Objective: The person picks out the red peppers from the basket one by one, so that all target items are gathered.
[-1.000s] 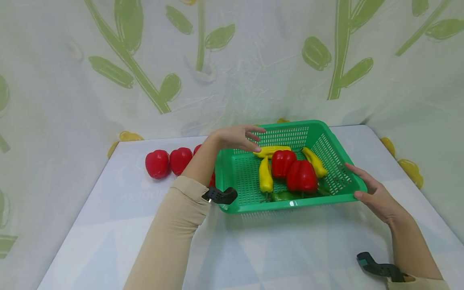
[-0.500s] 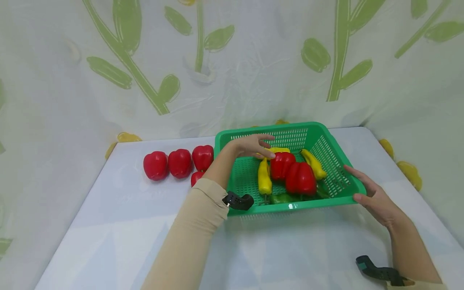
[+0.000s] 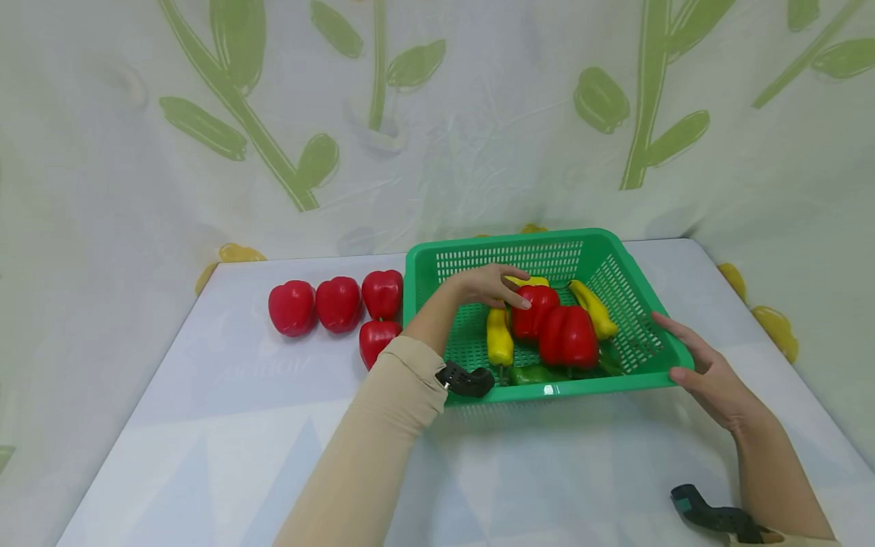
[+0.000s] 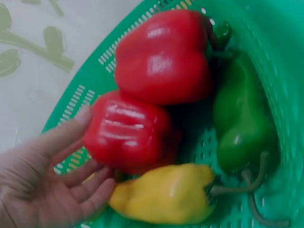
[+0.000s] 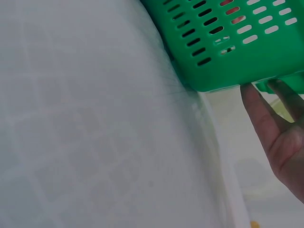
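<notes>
A green plastic basket point(image 3: 615, 383) holds two red bell peppers, yellow peppers and green peppers. My left hand point(image 3: 481, 286) reaches over its left side, with fingers spread at the farther-left red bell pepper point(image 3: 535, 313). In the left wrist view the thumb meets one side of that bell pepper point(image 4: 128, 130), while the other fingers lie between it and a yellow pepper point(image 4: 166, 194). Beside it sits a second red bell pepper point(image 3: 569, 338). My right hand point(image 3: 714, 384) grips the basket's near right corner, thumb at the front rim and fingers along the right side.
Several red bell peppers point(image 3: 292, 308) stand on the white table point(image 3: 205, 410) left of the basket. A long green pepper point(image 4: 244, 114) lies along the basket's near wall. Behind the table hangs a pale curtain point(image 3: 478, 159) with a green leaf print.
My left hand has moved right and lower, from over the basket's left part to the red bell pepper. The right hand keeps its place at the basket's corner.
</notes>
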`<state>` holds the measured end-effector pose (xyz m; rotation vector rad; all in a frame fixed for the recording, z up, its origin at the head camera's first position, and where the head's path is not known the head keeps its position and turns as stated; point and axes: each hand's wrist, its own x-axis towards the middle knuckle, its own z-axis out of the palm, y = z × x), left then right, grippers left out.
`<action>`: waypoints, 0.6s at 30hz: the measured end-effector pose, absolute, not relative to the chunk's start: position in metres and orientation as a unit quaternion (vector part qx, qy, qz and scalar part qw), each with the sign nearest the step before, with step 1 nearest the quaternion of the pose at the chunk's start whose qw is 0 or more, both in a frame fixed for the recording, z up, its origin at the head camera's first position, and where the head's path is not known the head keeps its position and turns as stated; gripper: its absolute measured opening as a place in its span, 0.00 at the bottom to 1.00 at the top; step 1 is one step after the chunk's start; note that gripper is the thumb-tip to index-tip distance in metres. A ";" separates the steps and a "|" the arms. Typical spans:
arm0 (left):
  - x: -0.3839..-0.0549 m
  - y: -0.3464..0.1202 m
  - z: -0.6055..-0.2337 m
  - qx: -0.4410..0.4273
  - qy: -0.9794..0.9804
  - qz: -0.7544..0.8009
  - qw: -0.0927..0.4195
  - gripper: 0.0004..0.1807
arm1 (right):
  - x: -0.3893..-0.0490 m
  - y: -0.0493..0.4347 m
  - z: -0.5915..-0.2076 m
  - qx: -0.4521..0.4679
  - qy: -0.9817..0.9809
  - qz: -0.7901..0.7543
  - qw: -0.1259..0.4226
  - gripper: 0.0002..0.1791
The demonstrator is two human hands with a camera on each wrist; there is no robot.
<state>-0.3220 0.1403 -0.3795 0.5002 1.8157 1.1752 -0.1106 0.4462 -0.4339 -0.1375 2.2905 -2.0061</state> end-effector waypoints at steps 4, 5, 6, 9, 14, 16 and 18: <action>-0.320 0.146 -0.383 0.189 0.733 0.478 0.446 0.34 | -0.111 0.445 -0.434 -0.048 0.746 -0.663 0.046 0.34; -0.319 0.148 -0.384 0.188 0.733 0.478 0.446 0.34 | -0.111 0.445 -0.435 -0.050 0.744 -0.665 0.044 0.34; -0.318 0.149 -0.384 0.191 0.735 0.475 0.445 0.34 | -0.111 0.444 -0.435 -0.051 0.742 -0.667 0.042 0.34; -0.316 0.153 -0.385 0.200 0.741 0.467 0.439 0.33 | -0.111 0.444 -0.435 -0.054 0.737 -0.673 0.038 0.34; -0.314 0.156 -0.384 0.221 0.778 0.417 0.416 0.32 | -0.111 0.444 -0.435 -0.057 0.734 -0.676 0.034 0.34; -0.312 0.156 -0.383 0.238 0.790 0.388 0.411 0.33 | -0.111 0.444 -0.435 -0.060 0.732 -0.678 0.033 0.34; -0.311 0.158 -0.383 0.260 0.793 0.365 0.412 0.36 | -0.111 0.444 -0.435 -0.062 0.730 -0.680 0.032 0.34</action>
